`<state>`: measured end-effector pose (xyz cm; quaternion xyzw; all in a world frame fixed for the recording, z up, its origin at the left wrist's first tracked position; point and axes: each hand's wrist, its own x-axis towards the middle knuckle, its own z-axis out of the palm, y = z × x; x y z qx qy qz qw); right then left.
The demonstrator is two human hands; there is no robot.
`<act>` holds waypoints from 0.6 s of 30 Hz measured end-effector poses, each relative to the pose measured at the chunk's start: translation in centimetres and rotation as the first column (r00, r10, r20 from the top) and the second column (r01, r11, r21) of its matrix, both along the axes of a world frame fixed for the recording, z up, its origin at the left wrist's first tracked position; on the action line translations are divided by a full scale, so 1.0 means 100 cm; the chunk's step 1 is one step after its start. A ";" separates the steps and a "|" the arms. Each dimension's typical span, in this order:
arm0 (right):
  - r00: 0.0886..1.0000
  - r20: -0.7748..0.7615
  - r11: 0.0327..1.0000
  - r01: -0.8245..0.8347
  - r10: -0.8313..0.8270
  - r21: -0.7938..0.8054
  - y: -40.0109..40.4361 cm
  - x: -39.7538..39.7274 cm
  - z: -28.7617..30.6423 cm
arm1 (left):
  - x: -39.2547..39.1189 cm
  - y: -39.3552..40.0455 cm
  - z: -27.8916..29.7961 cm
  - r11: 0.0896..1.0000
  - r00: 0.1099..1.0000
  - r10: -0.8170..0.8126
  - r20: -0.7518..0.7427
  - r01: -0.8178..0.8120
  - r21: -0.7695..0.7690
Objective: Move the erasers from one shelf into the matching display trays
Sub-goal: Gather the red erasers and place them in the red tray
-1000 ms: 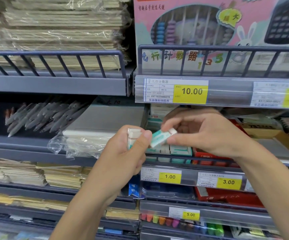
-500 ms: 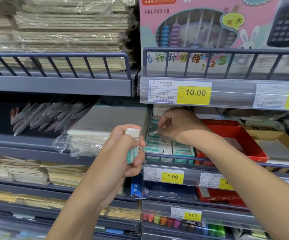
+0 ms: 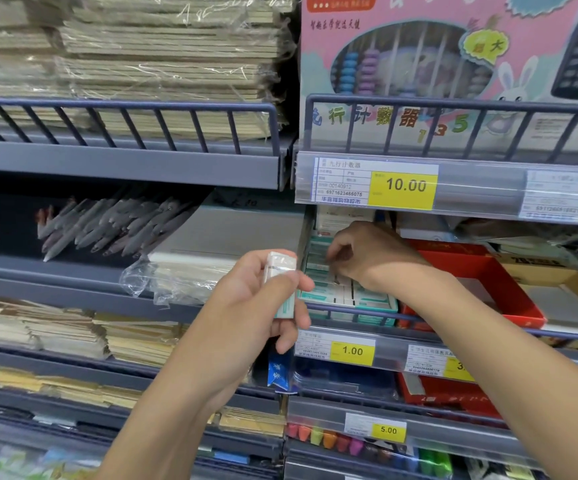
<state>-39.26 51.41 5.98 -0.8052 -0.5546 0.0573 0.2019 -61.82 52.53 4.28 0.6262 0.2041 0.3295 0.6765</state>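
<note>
Still, with our left hand (image 3: pixel 246 306) pinching a stack of erasers (image 3: pixel 282 284) and our right hand (image 3: pixel 367 258) curled among the packed teal tray (image 3: pixel 377 308) just beyond, contents unclear, we risk nudging seated rows askew.

Bright, even light; wide-angle bending at edges, soft blur throughout, shadowed shelf recesses.
</note>
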 end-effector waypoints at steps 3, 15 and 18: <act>0.999 0.035 1.000 -0.014 0.014 -0.012 -0.003 -0.004 0.001 | 0.000 0.000 -0.003 0.997 1.000 0.009 -0.012 -0.008 0.073; 0.620 -0.308 0.690 -0.612 0.722 0.387 -0.067 -0.025 0.025 | 0.005 -0.007 -0.003 0.995 0.999 0.027 -0.045 -0.023 0.096; 0.612 -0.314 0.684 -0.595 0.726 0.422 -0.069 -0.024 0.025 | 0.009 -0.009 -0.003 0.993 0.999 0.037 -0.035 -0.032 0.115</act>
